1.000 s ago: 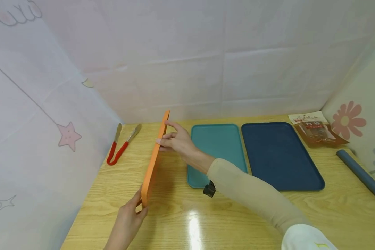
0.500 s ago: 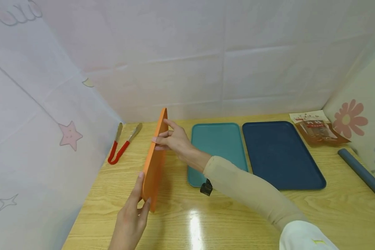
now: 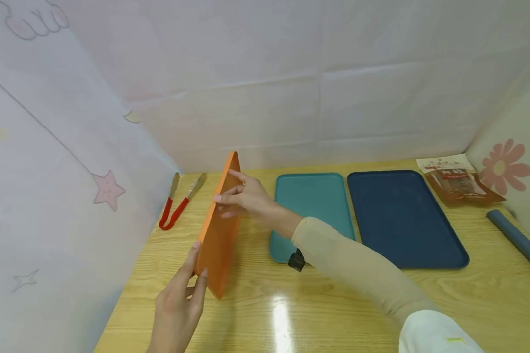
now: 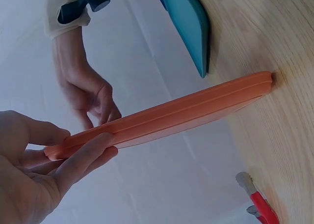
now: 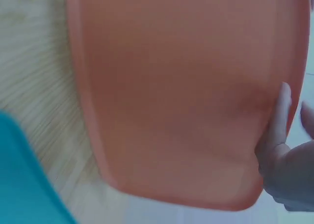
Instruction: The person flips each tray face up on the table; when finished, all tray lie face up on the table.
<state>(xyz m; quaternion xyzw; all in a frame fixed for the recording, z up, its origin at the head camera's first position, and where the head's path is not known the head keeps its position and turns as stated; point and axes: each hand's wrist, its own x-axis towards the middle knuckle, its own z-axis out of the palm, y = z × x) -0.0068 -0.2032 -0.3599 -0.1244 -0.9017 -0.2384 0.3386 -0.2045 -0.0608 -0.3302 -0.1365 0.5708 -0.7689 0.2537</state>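
Note:
An orange tray point(image 3: 223, 235) stands tilted on edge at the left part of the table, its inner face turned to the right. With thumb and fingers, my left hand point(image 3: 178, 296) grips its near upper corner. My right hand point(image 3: 247, 196) pinches the upper long edge farther back, thumb over the rim and fingers on the inner face. The right wrist view shows that inner face point(image 5: 181, 96) bare. In the left wrist view the tray's lower edge point(image 4: 265, 81) is at the tabletop; whether it bears weight there, I cannot tell.
Red-handled tongs point(image 3: 174, 215) lie spread at the left by the wall. A teal tray point(image 3: 313, 201), partly under my right forearm, and a navy tray point(image 3: 406, 220) lie flat. A brown food packet point(image 3: 459, 184) and a grey-blue rod point(image 3: 518, 242) are at the right.
The orange tray has turned from nearly edge-on, so more of its inner face shows. My left hand shifted slightly left and up with its corner. Both hands keep their hold.

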